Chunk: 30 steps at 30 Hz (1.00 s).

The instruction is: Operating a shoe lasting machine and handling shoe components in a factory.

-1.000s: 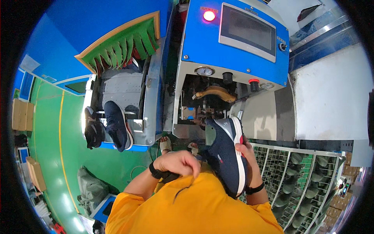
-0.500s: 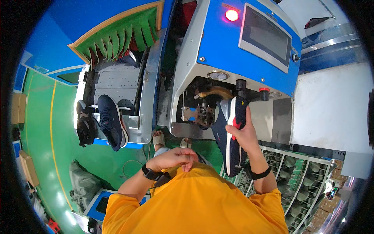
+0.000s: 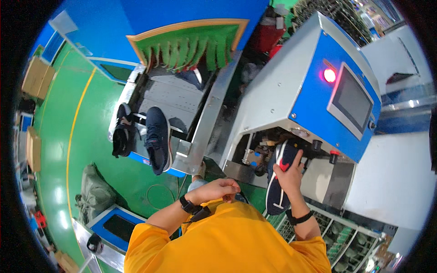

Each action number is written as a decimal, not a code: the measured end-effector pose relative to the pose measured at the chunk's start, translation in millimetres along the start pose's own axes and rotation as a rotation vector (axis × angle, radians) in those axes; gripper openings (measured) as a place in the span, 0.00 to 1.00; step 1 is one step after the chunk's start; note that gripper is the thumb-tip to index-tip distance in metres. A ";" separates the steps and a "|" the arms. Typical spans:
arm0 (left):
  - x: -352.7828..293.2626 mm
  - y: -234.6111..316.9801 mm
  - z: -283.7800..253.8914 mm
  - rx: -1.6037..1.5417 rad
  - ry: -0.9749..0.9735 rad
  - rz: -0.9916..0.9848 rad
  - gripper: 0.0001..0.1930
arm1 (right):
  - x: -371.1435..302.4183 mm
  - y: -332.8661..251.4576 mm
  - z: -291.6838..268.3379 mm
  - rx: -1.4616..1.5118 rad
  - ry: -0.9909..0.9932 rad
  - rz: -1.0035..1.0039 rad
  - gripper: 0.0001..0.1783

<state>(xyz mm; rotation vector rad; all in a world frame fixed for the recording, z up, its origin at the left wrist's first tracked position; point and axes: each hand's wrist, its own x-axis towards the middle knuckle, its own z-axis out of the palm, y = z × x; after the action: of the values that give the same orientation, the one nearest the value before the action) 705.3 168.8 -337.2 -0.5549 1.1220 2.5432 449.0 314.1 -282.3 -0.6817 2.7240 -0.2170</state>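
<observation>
My right hand [image 3: 290, 175] grips a navy sneaker [image 3: 276, 191] by its sole, which has a white edge and a red patch. The shoe is tilted, its upper end at the opening of a blue-and-grey machine [image 3: 277, 91]; whether it touches the parts inside, I cannot tell. My left hand [image 3: 223, 189] hovers before my yellow shirt with its fingers curled in, and nothing shows in it. Left of the machine, another navy sneaker [image 3: 157, 136] and a dark shoe [image 3: 121, 136] rest at the near end of a metal conveyor [image 3: 164, 98].
A green fringed curtain [image 3: 191, 48] hangs over the conveyor, with a shoe [image 3: 193, 77] beneath it. The machine carries a lit red lamp [image 3: 329, 75] and a screen [image 3: 350, 101]. A wire rack [image 3: 337, 236] stands low at right. A grey sack [image 3: 95, 193] lies on the green floor.
The view has swung right, so the conveyor and machine sit differently in it. My right hand still holds the sneaker at the machine's opening. My left hand stays curled before my shirt.
</observation>
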 end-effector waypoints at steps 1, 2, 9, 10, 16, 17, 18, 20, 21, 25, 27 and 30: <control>-3.0 3.4 -1.9 0.009 0.033 -0.008 0.15 | -2.9 0.7 5.4 -0.033 0.069 -0.026 0.66; -3.7 2.4 -3.5 0.009 0.054 0.001 0.15 | -2.9 0.3 6.9 -0.034 0.059 -0.005 0.66; 2.3 9.5 -6.5 0.182 0.170 0.052 0.13 | -17.9 -4.0 1.8 0.007 0.159 -0.019 0.66; 2.4 10.0 -4.3 0.211 0.157 0.061 0.13 | -21.8 -2.5 2.1 0.025 0.217 -0.055 0.66; 11.7 19.6 3.9 0.214 -0.008 -0.040 0.15 | -80.4 18.1 9.3 0.111 0.333 -0.149 0.66; 15.2 22.4 9.2 0.158 -0.014 -0.075 0.16 | -89.1 23.1 13.4 0.106 0.315 -0.117 0.66; 18.3 22.8 13.6 0.101 -0.012 -0.115 0.17 | -100.0 20.3 16.0 0.106 0.290 -0.088 0.66; 18.2 27.8 23.9 0.071 -0.110 -0.155 0.24 | -133.5 22.8 27.2 0.132 0.306 -0.064 0.65; 23.2 27.7 27.8 0.064 -0.128 -0.217 0.29 | -148.0 27.5 36.5 0.104 0.354 -0.097 0.64; 55.5 -4.8 25.6 0.002 -0.342 -0.404 0.52 | -197.9 49.5 63.1 0.002 0.334 -0.155 0.63; 71.7 -22.5 12.4 -0.154 -0.571 -0.523 0.51 | -223.3 53.0 54.6 -0.040 0.287 -0.213 0.61; 77.1 -58.6 15.9 -0.287 -0.751 -0.619 0.54 | -261.9 26.0 -6.9 -0.074 0.167 -0.242 0.62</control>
<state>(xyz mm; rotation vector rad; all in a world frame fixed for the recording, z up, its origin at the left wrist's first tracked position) 658.7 227.8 -400.2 0.0309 0.2587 2.0533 653.7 463.1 -210.2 -1.0605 2.8130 -0.2401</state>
